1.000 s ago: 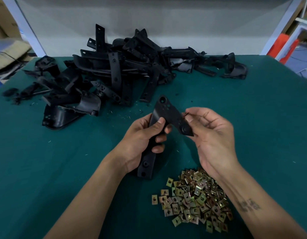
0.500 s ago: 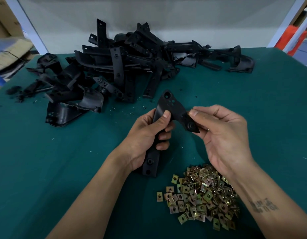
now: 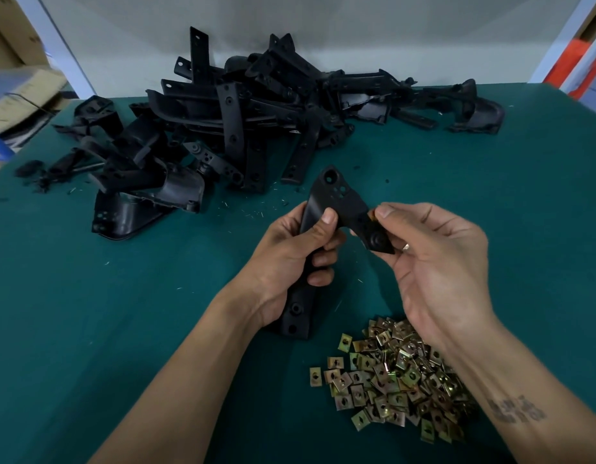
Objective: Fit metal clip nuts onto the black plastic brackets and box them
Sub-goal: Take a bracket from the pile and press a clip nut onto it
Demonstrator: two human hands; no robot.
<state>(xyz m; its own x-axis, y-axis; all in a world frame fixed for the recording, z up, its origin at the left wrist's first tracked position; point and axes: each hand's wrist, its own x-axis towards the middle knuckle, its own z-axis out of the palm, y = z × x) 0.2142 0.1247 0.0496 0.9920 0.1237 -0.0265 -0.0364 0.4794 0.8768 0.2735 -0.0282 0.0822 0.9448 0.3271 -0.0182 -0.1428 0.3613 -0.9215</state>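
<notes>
My left hand [image 3: 298,249] grips a long black plastic bracket [image 3: 340,202] round its middle, holding it upright above the green table [image 3: 122,313]. My right hand [image 3: 434,259] pinches a brass-coloured clip nut [image 3: 371,215] at the bracket's right edge, thumb on top; most of the nut is hidden by thumb and bracket. A heap of loose clip nuts [image 3: 397,380] lies on the table just below my right wrist. A big pile of black brackets [image 3: 243,122] covers the far side of the table.
Small plastic shavings are scattered between the bracket pile and my hands. Cardboard boxes [image 3: 19,88] stand off the table's left edge, and a white frame with something red [image 3: 577,58] stands at the far right. A pale wall backs the table.
My right thumb has slid up along the bracket's right edge with the clip nut. My left hand keeps the same grip, and the bracket has barely moved.
</notes>
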